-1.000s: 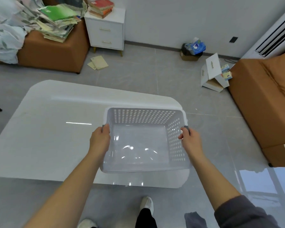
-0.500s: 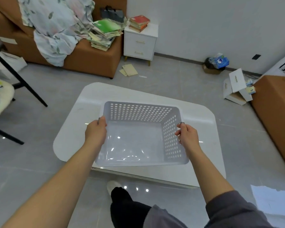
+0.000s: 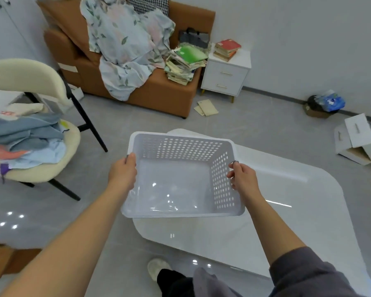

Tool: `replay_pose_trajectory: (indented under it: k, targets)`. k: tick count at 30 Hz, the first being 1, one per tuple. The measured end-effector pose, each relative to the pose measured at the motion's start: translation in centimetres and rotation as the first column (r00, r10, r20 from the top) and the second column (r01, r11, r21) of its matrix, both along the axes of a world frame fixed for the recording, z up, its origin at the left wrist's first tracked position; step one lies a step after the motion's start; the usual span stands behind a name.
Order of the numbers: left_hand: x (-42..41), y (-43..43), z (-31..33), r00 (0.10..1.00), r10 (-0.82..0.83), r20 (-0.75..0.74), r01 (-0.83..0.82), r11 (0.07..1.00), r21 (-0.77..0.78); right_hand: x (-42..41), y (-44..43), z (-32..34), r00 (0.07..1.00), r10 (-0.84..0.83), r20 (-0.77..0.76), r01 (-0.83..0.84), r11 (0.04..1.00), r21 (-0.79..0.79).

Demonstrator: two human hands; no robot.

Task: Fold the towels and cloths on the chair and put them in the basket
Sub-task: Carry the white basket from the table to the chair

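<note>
I hold an empty grey perforated basket (image 3: 181,144) in the air over the left edge of a white low table (image 3: 287,200). My left hand (image 3: 122,174) grips its left rim and my right hand (image 3: 242,179) grips its right rim. At the left stands a cream chair (image 3: 36,172) with black legs. A heap of towels and cloths (image 3: 28,138) in blue, grey, orange and white lies unfolded on its seat.
A brown sofa (image 3: 159,91) at the back carries a floral sheet (image 3: 124,46) and a stack of papers (image 3: 184,63). A white nightstand (image 3: 225,76) with books stands beside it. Cardboard boxes (image 3: 356,140) lie on the floor at right. My foot (image 3: 159,269) is near the table.
The view has swung left, bringing the chair and its cloths into sight. The basket, still held by both hands, has moved from over the table's middle to its left edge.
</note>
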State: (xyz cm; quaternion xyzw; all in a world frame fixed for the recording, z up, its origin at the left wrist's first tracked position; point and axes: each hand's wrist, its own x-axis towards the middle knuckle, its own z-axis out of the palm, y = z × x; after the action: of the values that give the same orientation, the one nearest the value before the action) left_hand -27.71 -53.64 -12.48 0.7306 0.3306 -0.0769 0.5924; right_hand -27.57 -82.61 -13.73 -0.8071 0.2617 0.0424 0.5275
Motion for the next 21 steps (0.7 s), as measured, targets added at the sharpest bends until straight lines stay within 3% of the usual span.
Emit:
replay_pose_trajectory:
  k: [10, 21]
  targets:
    - [4.1, 20.6, -1.1, 0.999, 0.044, 0.004, -0.044, 0.999, -0.028, 6.3, 20.7, -0.3, 0.998, 0.066, 0.009, -0.065, 0.996, -0.068]
    - [9.7, 39.0, -1.8, 0.995, -0.102, 0.007, 0.102, 0.995, 0.009, 7.5, 38.5, -1.6, 0.998, -0.036, -0.053, 0.03, 0.993, -0.11]
